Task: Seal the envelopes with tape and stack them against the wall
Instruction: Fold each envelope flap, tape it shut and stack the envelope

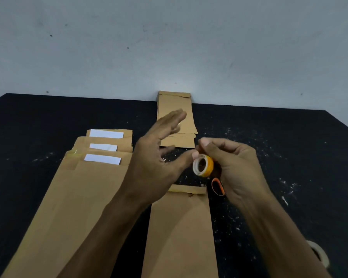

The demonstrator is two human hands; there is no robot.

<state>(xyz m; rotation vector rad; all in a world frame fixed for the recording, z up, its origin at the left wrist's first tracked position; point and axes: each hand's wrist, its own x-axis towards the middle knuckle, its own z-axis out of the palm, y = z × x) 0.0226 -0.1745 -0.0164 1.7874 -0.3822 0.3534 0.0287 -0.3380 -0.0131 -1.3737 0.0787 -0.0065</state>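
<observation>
My right hand (pixel 235 167) grips a small yellow tape roll (pixel 203 165) above the black table. My left hand (pixel 159 157) hovers beside it with fingers straight, its thumb tip touching the roll's upper edge. A brown envelope (pixel 179 227) lies below both hands in the centre, its flap (pixel 187 189) folded down. On the left, several brown envelopes (pixel 84 187) overlap, each showing a white strip (pixel 102 159) at the top. A stack of brown envelopes (pixel 177 105) lies with its far end against the wall, partly hidden by my left fingers.
An orange ring-shaped object (pixel 217 186) shows just under my right hand; what it is I cannot tell. A pale tape roll (pixel 319 255) lies at the lower right, partly behind my right forearm. White specks litter the black table (pixel 279 157). The grey wall (pixel 169 47) bounds the far edge.
</observation>
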